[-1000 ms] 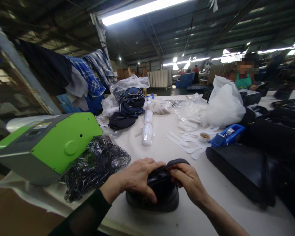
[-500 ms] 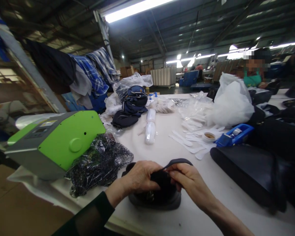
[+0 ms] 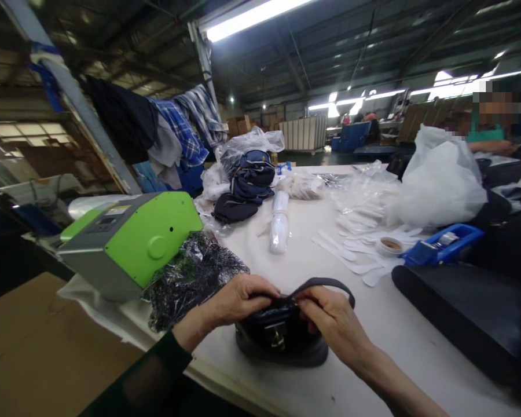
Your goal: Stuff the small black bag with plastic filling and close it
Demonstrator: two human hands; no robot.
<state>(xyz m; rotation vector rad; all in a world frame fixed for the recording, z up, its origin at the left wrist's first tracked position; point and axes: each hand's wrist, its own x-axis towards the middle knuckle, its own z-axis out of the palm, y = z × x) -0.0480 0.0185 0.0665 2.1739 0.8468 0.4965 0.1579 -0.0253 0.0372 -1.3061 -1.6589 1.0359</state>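
Note:
A small black handbag [image 3: 282, 344] with a gold-coloured metal clasp on its front stands upright at the near edge of the table. Its black strap [image 3: 325, 282] arches up over the top at the right. With thumb and fingers closed, my left hand [image 3: 247, 296] grips the bag's upper edge on the left side. My right hand [image 3: 327, 313] pinches the rim on the right, under the strap. Fingertips of both hands are partly hidden by the bag.
To the left sits a green and grey machine [image 3: 151, 243] with dark crinkled film [image 3: 191, 278] before it. A blue tape dispenser [image 3: 445, 243], a roll of tape [image 3: 389, 246], white strips [image 3: 336, 249] and a larger black bag [image 3: 455, 313] lie right. Backpacks [image 3: 252, 179] are behind.
My left hand has moved up off the bag's front to its top edge, so the metal clasp now shows. The right hand keeps its pinch. The view has turned slightly left.

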